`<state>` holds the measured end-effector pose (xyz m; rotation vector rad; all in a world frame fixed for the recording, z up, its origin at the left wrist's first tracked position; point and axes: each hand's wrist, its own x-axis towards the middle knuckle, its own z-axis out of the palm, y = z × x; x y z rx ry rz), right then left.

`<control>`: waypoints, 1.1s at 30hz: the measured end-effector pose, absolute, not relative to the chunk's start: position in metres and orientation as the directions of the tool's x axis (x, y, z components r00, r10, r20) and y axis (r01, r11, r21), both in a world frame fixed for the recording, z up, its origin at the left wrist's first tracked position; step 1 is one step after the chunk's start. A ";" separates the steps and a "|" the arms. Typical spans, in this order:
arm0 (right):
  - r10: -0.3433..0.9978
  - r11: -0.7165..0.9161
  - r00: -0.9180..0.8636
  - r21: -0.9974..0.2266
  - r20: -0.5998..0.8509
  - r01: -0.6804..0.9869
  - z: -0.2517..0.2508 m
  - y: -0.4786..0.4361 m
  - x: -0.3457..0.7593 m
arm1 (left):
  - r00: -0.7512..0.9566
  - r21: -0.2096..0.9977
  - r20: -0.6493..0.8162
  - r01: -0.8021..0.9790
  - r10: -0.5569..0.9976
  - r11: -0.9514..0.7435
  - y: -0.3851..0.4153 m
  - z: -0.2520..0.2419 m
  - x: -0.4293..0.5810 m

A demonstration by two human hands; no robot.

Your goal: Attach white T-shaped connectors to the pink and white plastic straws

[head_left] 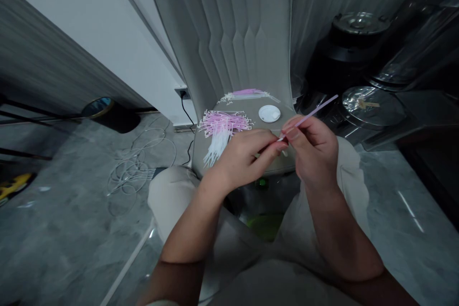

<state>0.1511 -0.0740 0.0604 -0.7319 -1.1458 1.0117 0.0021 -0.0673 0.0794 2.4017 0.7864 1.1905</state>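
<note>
A thin lilac stick [319, 109] slants up and to the right from my right hand [315, 148], its thumb and fingers pinching it. My left hand [251, 153] is closed too, fingertips meeting the stick's pale lower end; the exact contact is partly hidden. Below the fingertips shows a small white piece that I cannot make out. Left of my hands, on the chair seat, lies a heap of lilac sticks with white ends [225, 120]. A bundle of white strips [218, 146] spreads from its front. Behind sits a round white dish [269, 114] with something white in it.
More lilac sticks [247, 92] lie against the grey chair's backrest [236, 24]. Coiled pale cable [139, 167] covers floor at left, near a dark bin [111, 114]. A black plug and cord [183, 94] hang from the wall socket. Black appliances [358, 33] stand at right.
</note>
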 end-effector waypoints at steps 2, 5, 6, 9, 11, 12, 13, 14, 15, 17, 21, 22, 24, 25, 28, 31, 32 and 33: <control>0.911 0.411 0.087 -0.872 0.403 -0.266 0.059 -0.073 0.151 | 0.496 0.527 0.611 0.327 0.617 -0.784 -0.067 0.079 0.002; 0.906 0.422 0.090 -0.877 0.413 -0.229 0.058 -0.072 0.151 | 0.495 0.532 0.600 0.339 0.628 -0.776 -0.067 0.080 0.003; 0.908 0.419 0.089 -0.881 0.410 -0.219 0.058 -0.072 0.150 | 0.493 0.532 0.600 0.342 0.630 -0.775 -0.067 0.080 0.003; 0.910 0.415 0.088 -0.884 0.406 -0.213 0.059 -0.072 0.150 | 0.489 0.529 0.607 0.339 0.626 -0.778 -0.067 0.079 0.003; 0.905 0.424 0.083 -0.878 0.416 -0.221 0.059 -0.072 0.150 | 0.487 0.530 0.613 0.331 0.623 -0.781 -0.067 0.079 0.002; 0.901 0.432 0.080 -0.872 0.426 -0.229 0.058 -0.072 0.150 | 0.485 0.531 0.616 0.327 0.621 -0.782 -0.067 0.079 0.002; 0.897 0.440 0.076 -0.866 0.435 -0.236 0.058 -0.072 0.151 | 0.484 0.531 0.618 0.325 0.620 -0.782 -0.067 0.079 0.002; 0.895 0.444 0.073 -0.863 0.440 -0.241 0.058 -0.072 0.151 | 0.485 0.531 0.616 0.326 0.621 -0.782 -0.067 0.079 0.002; 0.895 0.443 0.070 -0.863 0.440 -0.241 0.058 -0.072 0.151 | 0.486 0.533 0.613 0.328 0.623 -0.780 -0.067 0.079 0.002; 0.902 0.430 0.061 -0.873 0.428 -0.231 0.058 -0.072 0.152 | 0.488 0.540 0.600 0.338 0.634 -0.771 -0.067 0.080 0.002; 0.906 0.421 0.044 -0.880 0.422 -0.221 0.058 -0.071 0.152 | 0.487 0.550 0.583 0.351 0.650 -0.758 -0.068 0.081 0.002; 0.904 0.423 0.043 -0.879 0.425 -0.222 0.058 -0.071 0.152 | 0.487 0.548 0.585 0.351 0.648 -0.759 -0.068 0.081 0.002; 0.903 0.427 0.046 -0.877 0.428 -0.221 0.058 -0.071 0.152 | 0.487 0.544 0.590 0.349 0.644 -0.763 -0.068 0.081 0.001; 0.902 0.428 0.050 -0.877 0.428 -0.219 0.058 -0.071 0.152 | 0.488 0.543 0.591 0.348 0.642 -0.764 -0.068 0.081 0.001; 0.906 0.422 0.062 -0.879 0.420 -0.223 0.058 -0.071 0.152 | 0.491 0.539 0.600 0.335 0.631 -0.773 -0.068 0.080 0.001; 0.904 0.423 0.058 -0.869 0.423 -0.256 0.057 -0.071 0.151 | 0.488 0.541 0.610 0.320 0.624 -0.778 -0.068 0.080 0.001; 0.901 0.429 0.059 -0.863 0.430 -0.268 0.057 -0.070 0.150 | 0.488 0.542 0.610 0.317 0.624 -0.778 -0.068 0.080 0.001; 0.897 0.437 0.061 -0.856 0.438 -0.276 0.057 -0.070 0.150 | 0.489 0.542 0.611 0.315 0.623 -0.779 -0.068 0.080 0.002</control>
